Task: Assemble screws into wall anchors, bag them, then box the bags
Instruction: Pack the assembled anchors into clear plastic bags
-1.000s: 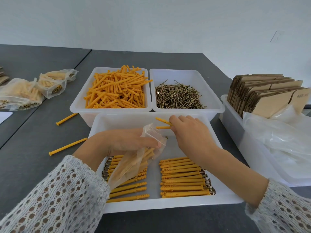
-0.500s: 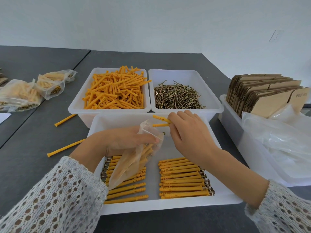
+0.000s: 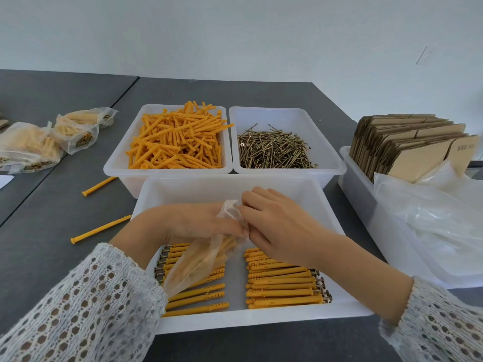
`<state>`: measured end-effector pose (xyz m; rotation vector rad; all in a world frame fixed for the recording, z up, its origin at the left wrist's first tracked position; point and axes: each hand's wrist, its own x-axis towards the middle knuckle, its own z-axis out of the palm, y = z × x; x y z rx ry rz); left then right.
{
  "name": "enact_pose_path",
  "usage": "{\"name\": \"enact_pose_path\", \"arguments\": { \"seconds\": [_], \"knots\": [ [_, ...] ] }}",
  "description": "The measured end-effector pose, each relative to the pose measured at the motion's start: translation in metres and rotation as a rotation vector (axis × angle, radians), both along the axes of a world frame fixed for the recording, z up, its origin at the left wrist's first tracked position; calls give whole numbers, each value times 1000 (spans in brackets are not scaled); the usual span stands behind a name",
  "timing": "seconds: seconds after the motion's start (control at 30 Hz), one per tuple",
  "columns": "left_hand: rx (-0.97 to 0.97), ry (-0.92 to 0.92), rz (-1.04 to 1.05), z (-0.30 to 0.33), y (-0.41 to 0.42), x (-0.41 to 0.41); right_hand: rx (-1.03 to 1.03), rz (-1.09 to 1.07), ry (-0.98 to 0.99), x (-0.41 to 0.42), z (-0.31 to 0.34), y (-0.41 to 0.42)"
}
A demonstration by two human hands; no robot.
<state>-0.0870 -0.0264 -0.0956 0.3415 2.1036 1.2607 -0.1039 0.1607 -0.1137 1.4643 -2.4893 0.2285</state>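
Far to my left, filled bags [image 3: 34, 147] of anchors lie on the dark grey table [image 3: 65, 205], with two loose yellow anchors [image 3: 100, 229] on the bare surface nearer the trays. My left hand [image 3: 193, 222] is over the near white tray [image 3: 261, 320], its fingers curled round the mouth of a clear plastic bag [image 3: 198, 265] that hangs down and toward me, tilted, above the left row of assembled anchors [image 3: 201, 296]; yellow anchors show through the bag's film. Behind that hand sits the tray of loose yellow anchors [image 3: 175, 142], heaped in all directions, and just beside it on the right the tray of brass-coloured screws [image 3: 274, 151]. My right hand [image 3: 277, 226] meets the left at the bag's opening, fingers bent and pinching at the crumpled rim of the film; whether it also holds an anchor inside that pinch I cannot tell, since the fingers hide it. Below my right wrist the second row of assembled anchors [image 3: 285, 286] lies flat in the near tray, screw heads pointing right, well ordered and touching one another. Both my forearms wear a white open-knit sleeve [image 3: 86, 309]. Farthest right, another white bin [image 3: 358, 184] holds a stack of flat cardboard boxes [image 3: 402, 145] standing on edge, and in front of them a pile of empty clear bags [image 3: 439, 220] spills over its rim.
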Motion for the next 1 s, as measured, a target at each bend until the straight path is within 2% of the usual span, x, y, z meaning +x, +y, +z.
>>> {"name": "enact_pose_path", "arguments": {
  "seconds": [0.2,0.77,0.9,1.0],
  "knots": [
    [8,-4,-29,-1,-1,0,-91,115,-26,1,2,-1],
    [1,-40,-31,-7,0,-2,-115,123,-21,-4,4,2],
    [-2,-39,-12,-6,3,-2,-194,75,-135,-2,4,1],
    [-32,-42,-20,-9,5,-3,-181,82,-278,-2,2,1]
  ]
}}
